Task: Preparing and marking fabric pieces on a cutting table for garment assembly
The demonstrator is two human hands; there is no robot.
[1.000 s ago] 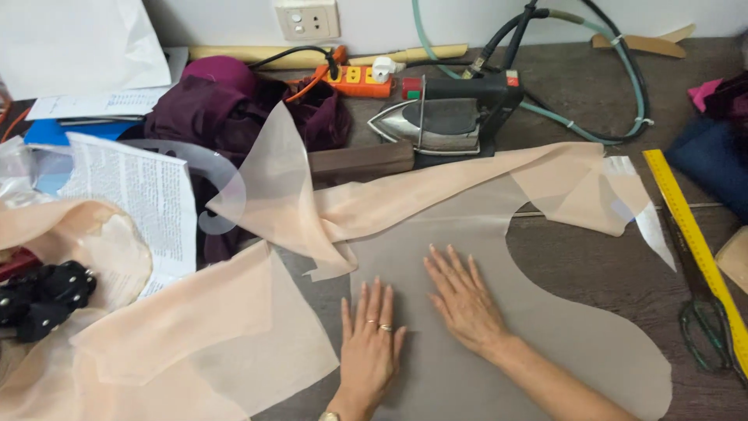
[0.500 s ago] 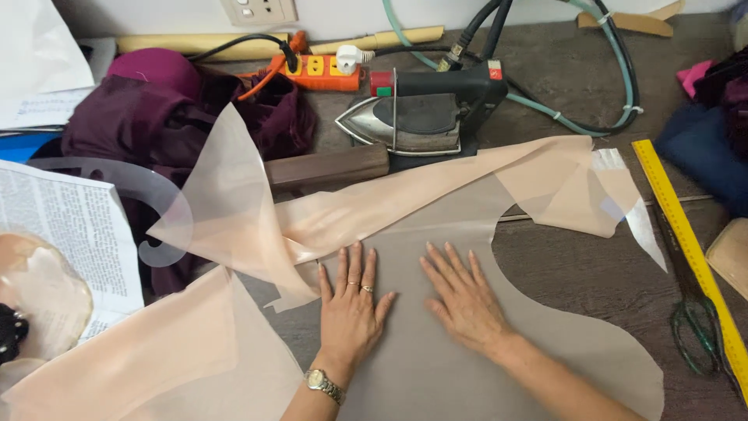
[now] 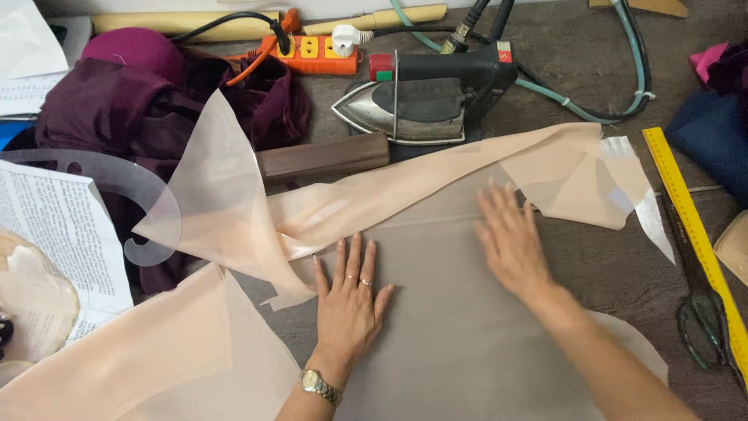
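Note:
A sheer grey-white fabric piece (image 3: 444,312) lies flat on the dark wooden table (image 3: 623,265). My left hand (image 3: 349,300) presses flat on it, fingers apart, with rings and a wristwatch. My right hand (image 3: 510,242) lies flat further right and up, slightly blurred, fingertips near a long peach sheer fabric strip (image 3: 405,195) that crosses the table. More peach fabric (image 3: 148,351) spreads at the lower left. Neither hand holds anything.
A black iron (image 3: 425,97) stands behind the fabric, beside a wooden block (image 3: 323,158) and an orange power strip (image 3: 315,53). Maroon cloth (image 3: 140,101), a clear curve ruler (image 3: 125,187) and papers (image 3: 62,234) lie left. A yellow ruler (image 3: 689,210) and scissors (image 3: 705,327) lie right.
My right hand has slid up and to the right across the grey fabric. My left hand stays pressed near the middle. The view has shifted slightly.

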